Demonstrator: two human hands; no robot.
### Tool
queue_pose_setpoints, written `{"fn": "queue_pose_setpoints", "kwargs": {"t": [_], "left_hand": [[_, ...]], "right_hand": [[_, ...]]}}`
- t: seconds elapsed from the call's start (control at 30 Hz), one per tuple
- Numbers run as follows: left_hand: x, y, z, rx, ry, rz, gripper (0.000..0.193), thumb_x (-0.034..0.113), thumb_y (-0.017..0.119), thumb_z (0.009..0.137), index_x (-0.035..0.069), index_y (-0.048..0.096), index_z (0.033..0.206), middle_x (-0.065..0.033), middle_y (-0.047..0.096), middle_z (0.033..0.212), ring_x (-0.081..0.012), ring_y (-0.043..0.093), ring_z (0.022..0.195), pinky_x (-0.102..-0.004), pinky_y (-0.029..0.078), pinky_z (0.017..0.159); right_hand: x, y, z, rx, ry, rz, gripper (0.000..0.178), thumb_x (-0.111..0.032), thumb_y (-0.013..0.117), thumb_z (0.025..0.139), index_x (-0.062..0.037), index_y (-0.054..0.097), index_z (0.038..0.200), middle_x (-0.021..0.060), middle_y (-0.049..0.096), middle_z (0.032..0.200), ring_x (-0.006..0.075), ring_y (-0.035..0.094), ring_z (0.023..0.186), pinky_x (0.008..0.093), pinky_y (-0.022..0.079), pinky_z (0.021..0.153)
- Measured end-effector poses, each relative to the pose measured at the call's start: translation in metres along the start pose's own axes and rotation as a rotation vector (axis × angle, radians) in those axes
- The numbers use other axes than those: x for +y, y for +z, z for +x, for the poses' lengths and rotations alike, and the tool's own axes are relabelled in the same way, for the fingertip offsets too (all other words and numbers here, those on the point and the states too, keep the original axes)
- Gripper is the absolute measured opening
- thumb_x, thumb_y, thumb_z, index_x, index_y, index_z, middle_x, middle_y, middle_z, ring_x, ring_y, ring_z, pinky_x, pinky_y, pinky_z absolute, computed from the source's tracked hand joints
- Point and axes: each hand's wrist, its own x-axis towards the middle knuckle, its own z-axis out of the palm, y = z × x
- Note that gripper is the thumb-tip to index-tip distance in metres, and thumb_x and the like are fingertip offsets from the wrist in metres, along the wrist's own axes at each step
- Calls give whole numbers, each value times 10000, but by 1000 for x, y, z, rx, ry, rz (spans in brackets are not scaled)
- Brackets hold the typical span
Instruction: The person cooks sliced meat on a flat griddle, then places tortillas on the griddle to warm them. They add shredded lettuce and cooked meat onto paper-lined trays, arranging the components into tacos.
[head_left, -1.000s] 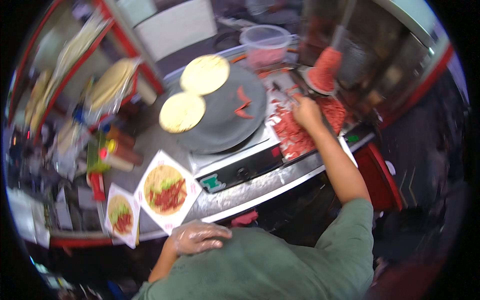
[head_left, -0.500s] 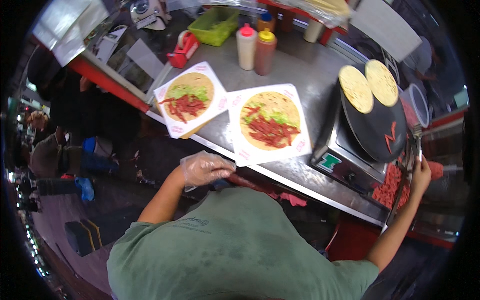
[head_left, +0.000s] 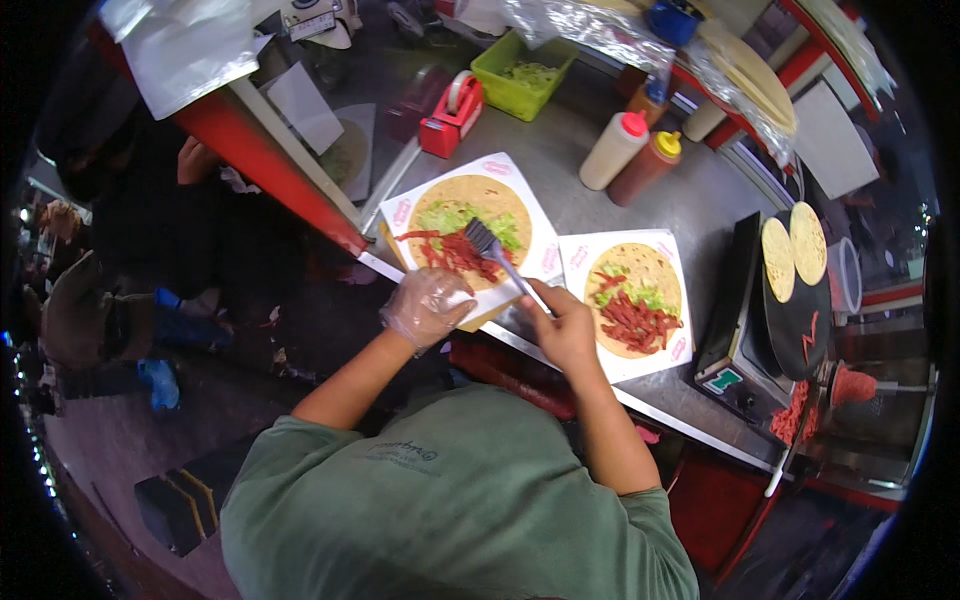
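My right hand [head_left: 568,325] holds a fork [head_left: 512,270] by its handle. The fork's dark tines rest on the strips of red meat [head_left: 450,253] on the left tortilla [head_left: 487,188]. Beside the meat lies shredded lettuce [head_left: 447,217]. Under this tortilla is a white printed paper sheet [head_left: 540,235]. My left hand [head_left: 428,305], in a clear plastic glove, is at the sheet's near edge with its fingers curled; what they grip, if anything, is hidden. To the right, a second tortilla [head_left: 655,265] with meat and lettuce lies on its own sheet [head_left: 677,355].
At right, a round black griddle [head_left: 790,335] bears two plain tortillas [head_left: 808,245] and meat strips, with shaved meat [head_left: 788,412] beside it. Farther back stand two squeeze bottles [head_left: 613,150], a red tape dispenser [head_left: 452,118] and a green lettuce basket [head_left: 525,75].
My right hand has brought the fork from beside the griddle to the left tortilla. My gloved left hand has moved up to that sheet's edge. The view has shifted toward the left.
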Motion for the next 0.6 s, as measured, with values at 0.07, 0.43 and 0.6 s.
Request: {"fn": "queue_pose_setpoints", "kwargs": {"t": [0.07, 0.43, 0.6], "left_hand": [[-12, 6, -1, 68, 43, -75, 168, 233, 793, 866, 96, 720, 929, -127, 717, 905, -360, 693, 852, -477, 547, 782], [-71, -37, 23, 159, -338, 207, 190, 135, 645, 971, 21, 726, 1101, -208, 726, 1043, -401, 698, 1003, -473, 564, 902], [-76, -44, 36, -41, -471, 199, 194, 159, 655, 972, 27, 713, 1101, -211, 735, 1028, -368, 723, 959, -459, 574, 870]], "right_hand": [[-22, 25, 9, -62, -28, -97, 332, -240, 749, 956, -65, 746, 1238, 156, 686, 857, 322, 689, 758, 416, 540, 687], [-21, -10, -36, -137, -75, -368, 380, -275, 720, 950, -91, 689, 1281, 134, 681, 911, 350, 703, 731, 446, 559, 625], [-1, -10, -42, -108, -213, -440, 366, -270, 715, 955, -116, 691, 1286, 105, 662, 878, 324, 683, 680, 433, 540, 583]]}}
